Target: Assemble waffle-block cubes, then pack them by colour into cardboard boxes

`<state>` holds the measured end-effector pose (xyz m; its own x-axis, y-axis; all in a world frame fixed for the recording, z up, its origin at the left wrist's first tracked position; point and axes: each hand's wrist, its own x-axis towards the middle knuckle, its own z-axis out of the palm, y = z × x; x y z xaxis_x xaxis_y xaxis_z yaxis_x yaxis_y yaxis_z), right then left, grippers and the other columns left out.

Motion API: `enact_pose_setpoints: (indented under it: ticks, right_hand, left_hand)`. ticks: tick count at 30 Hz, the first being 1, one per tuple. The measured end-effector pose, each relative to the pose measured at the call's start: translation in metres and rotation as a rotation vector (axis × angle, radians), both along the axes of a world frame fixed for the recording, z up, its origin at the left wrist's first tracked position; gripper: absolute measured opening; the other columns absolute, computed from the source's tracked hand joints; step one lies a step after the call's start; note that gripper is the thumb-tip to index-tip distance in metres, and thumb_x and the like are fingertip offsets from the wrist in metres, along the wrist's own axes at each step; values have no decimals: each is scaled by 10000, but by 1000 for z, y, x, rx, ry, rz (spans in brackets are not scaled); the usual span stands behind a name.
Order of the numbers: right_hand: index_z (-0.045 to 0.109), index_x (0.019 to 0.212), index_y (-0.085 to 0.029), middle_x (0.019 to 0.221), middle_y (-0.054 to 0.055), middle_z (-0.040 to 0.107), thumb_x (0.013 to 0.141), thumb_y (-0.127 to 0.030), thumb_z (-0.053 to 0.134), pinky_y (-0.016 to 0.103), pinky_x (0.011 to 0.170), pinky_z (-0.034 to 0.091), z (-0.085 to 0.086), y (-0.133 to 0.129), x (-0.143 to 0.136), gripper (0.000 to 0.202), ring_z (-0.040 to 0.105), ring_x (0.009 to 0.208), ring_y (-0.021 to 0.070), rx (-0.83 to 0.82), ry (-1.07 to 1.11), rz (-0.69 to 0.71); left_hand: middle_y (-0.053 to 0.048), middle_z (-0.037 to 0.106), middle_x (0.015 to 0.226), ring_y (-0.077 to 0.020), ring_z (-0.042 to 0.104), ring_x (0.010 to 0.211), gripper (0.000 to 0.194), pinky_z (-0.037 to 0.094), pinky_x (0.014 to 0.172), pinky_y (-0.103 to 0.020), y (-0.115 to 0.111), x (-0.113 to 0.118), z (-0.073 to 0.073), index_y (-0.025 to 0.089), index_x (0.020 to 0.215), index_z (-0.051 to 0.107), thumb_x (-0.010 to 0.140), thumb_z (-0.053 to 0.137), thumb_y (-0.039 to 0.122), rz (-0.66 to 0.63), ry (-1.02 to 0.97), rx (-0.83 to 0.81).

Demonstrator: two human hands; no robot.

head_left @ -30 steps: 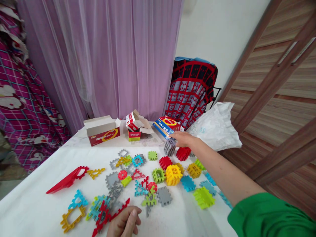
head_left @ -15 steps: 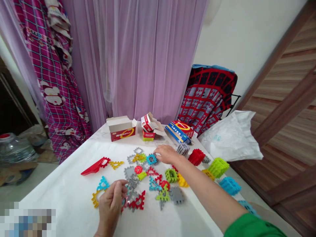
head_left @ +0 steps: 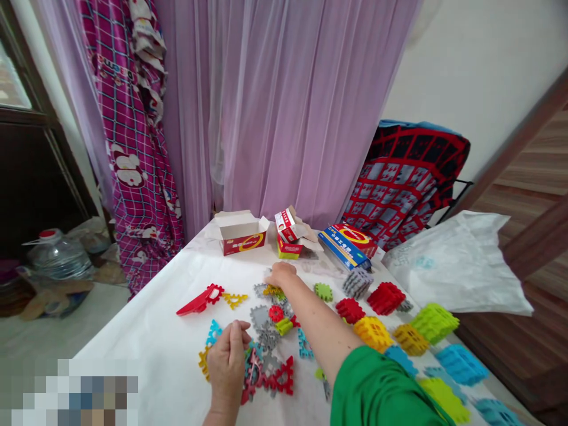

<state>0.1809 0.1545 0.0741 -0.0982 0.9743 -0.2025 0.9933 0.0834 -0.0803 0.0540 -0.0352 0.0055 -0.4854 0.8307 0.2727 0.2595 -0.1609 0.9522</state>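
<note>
My right hand (head_left: 281, 276) reaches over the far end of a loose pile of toothed plastic building pieces. Its fingers bend down onto a small grey toothed piece (head_left: 267, 273), and the grip is partly hidden. Nearer me, my left hand (head_left: 227, 358) hovers beside the pile with fingers curled together; whatever is inside them is hidden. A red triangular piece (head_left: 283, 377), a red round piece (head_left: 276, 313) and a grey square piece (head_left: 260, 318) lie right of it. Blue (head_left: 214, 331) and yellow (head_left: 203, 362) pieces lie partly behind it. My right forearm covers part of the pile.
Stacks of red (head_left: 386, 297), yellow (head_left: 373, 333), green (head_left: 435, 324) and blue (head_left: 461, 363) pieces line the right side. An open carton (head_left: 244, 241), small boxes (head_left: 288, 245) and a blue-red box (head_left: 346, 244) stand at the back. A white bag (head_left: 452, 266) lies beyond the right edge.
The view has turned left, so everything sits further right. My right hand has moved from beside the blue toothed piece to the grey piece at the back. My left hand stays near the pile.
</note>
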Motion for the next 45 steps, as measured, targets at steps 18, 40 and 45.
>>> enact_pose_setpoints:
  ticks: [18, 40, 45]
  right_hand:
    - [602, 977, -199, 697, -74, 652, 663, -146, 720, 197, 585, 449, 35, -109, 48, 339, 644, 686, 135, -383, 501, 333]
    - [527, 1337, -242, 968, 0, 676, 705, -225, 738, 248, 684, 435, 44, -162, 74, 667, 617, 773, 148, -9, 580, 280]
    - [545, 1307, -230, 1088, 33, 705, 744, -348, 732, 285, 734, 454, 54, -175, 66, 604, 651, 825, 182, 127, 402, 196]
  left_hand:
    - [-72, 741, 980, -143, 641, 656, 336, 538, 689, -294, 1, 7, 13, 210, 1029, 696, 852, 544, 452, -117, 218, 115]
    - [80, 511, 442, -40, 326, 338, 581, 192, 372, -175, 2, 22, 22, 187, 781, 582, 587, 689, 724, -508, -443, -320]
    - [71, 561, 521, -37, 369, 348, 569, 206, 362, -168, 1, 22, 24, 195, 773, 563, 573, 708, 707, -495, -479, -317]
